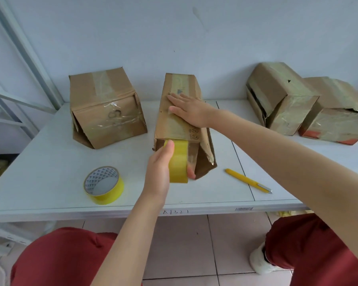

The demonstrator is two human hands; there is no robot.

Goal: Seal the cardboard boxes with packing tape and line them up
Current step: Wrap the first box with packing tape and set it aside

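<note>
At worktop centre, right hand lies flat, fingers straight, on the middle box; left hand grips a tape roll against its near end.

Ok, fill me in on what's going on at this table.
A person seated at the white table is taping the middle box. The right hand lies flat on its top, while the left hand grips a yellow tape roll at the box's near end. A spare roll and a yellow cutter lie on the table. The left box and two right boxes stand apart, not yet neatly lined up.
</note>
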